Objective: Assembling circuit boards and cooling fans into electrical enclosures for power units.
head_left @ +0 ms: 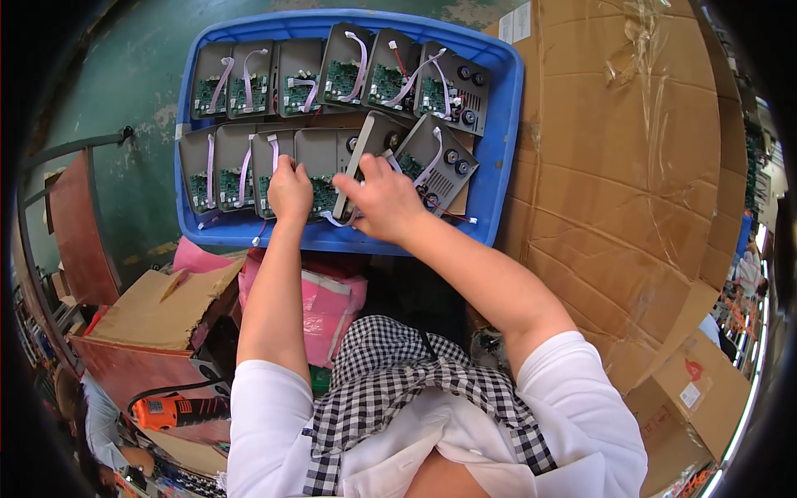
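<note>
A blue plastic tub holds two rows of grey metal panels, most with green circuit boards and pale ribbon cables. In the front row, my right hand grips a grey panel that is tipped up on edge, thumb on one side and fingers on the other. My left hand is closed, its fingertips bunched beside a ribbon cable on a neighbouring panel; what they pinch is hidden. Between my hands lies another grey panel. Right of my right hand rests a slanted panel with two round black fittings.
Large cardboard sheets stand at the right. Pink wrapped packages sit below the tub. At lower left are a cardboard-topped box and an orange power tool. Another person's sleeve shows at far left.
</note>
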`<state>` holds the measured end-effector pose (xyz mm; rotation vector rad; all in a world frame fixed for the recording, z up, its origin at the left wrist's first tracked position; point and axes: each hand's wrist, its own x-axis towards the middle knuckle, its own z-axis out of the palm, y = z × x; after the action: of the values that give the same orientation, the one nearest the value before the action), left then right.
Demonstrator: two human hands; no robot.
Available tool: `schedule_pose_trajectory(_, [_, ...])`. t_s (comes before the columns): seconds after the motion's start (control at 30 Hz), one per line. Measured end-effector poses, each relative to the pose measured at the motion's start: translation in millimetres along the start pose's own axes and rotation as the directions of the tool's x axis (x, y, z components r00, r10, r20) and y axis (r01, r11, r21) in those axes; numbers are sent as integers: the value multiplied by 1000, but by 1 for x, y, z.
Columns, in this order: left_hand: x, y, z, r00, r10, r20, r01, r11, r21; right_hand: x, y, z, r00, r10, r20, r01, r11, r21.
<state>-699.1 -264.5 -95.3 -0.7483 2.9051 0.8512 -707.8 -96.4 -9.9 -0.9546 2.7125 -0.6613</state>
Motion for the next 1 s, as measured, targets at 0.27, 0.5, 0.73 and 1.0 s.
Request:
schedule_pose_trajectory(0.27, [5, -1, 2, 998, 57, -4, -57, 998, 24, 12, 5, 26, 942, 55, 332, 25, 972, -233])
schedule_pose_trajectory(0.5, [1, 8, -3, 992, -22, 127, 21, 1000, 12, -7, 25, 56, 997, -58, 51, 69, 968, -242])
schedule_pose_trajectory(0.73, [-21, 27, -21, 974, 218, 53, -218, 976, -13, -32, 48, 12, 959, 209, -191, -204, 978, 44])
schedule_pose_trajectory(1.0, [-57, 30, 2, 922, 371, 112, -385, 908, 166, -70, 109, 63, 628, 768, 123, -769, 589, 246])
